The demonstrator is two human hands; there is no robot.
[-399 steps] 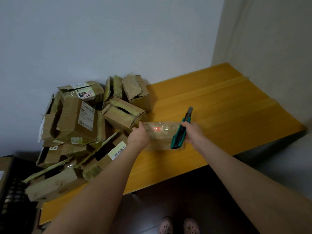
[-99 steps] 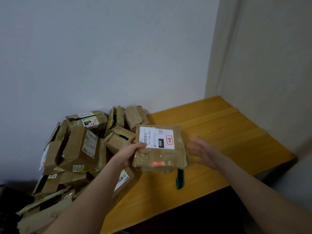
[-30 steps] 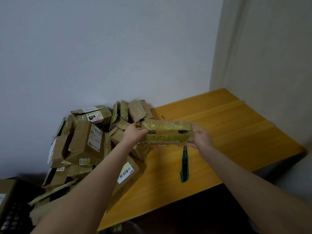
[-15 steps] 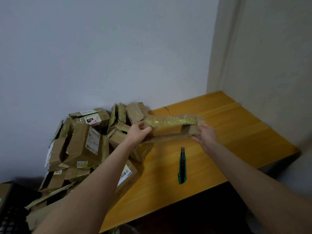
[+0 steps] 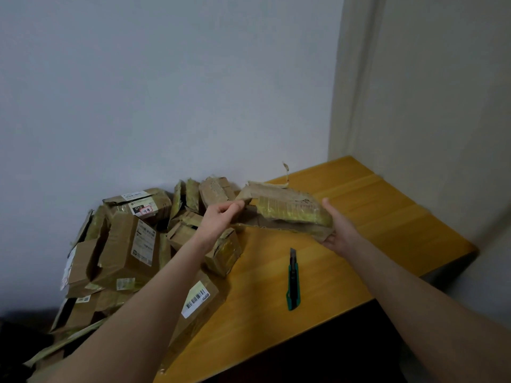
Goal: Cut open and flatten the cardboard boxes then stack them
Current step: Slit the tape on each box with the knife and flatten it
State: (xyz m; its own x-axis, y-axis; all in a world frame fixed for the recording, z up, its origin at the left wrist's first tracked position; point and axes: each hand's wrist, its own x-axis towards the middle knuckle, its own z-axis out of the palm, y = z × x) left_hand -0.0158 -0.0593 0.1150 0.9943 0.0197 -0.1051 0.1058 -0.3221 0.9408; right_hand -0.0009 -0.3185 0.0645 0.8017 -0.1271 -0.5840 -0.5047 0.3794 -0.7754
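two bare forearms reach in from the bottom of the frame. closest in, at lower left, a brown cardboard box with a white barcode label (image 5: 197, 299) lies at the near foot of a heap of crumpled brown cardboard boxes (image 5: 127, 244), partly behind the left forearm. a little right of centre, a green-handled utility knife (image 5: 293, 283) lies by itself on the orange-yellow wooden table (image 5: 387, 244), blade end pointing away toward the wall, and neither hand touches it. beyond the knife, in mid-frame, both hands hold up a long battered brown cardboard box wrapped in yellowish tape (image 5: 290, 214), clear above the tabletop and tilted, its right end lower. the left hand (image 5: 221, 217) pinches a torn flap at the box's left end between thumb and curled fingers. the right hand (image 5: 338, 230) cradles the right end from below, fingers curled under it and thumb standing up along the side. the box's upper face looks torn, and a ragged strip sticks up from its far edge. the heap fills the left of the frame back to the pale grey wall (image 5: 166, 92); several boxes carry white shipping labels, one with a black "010" tag.
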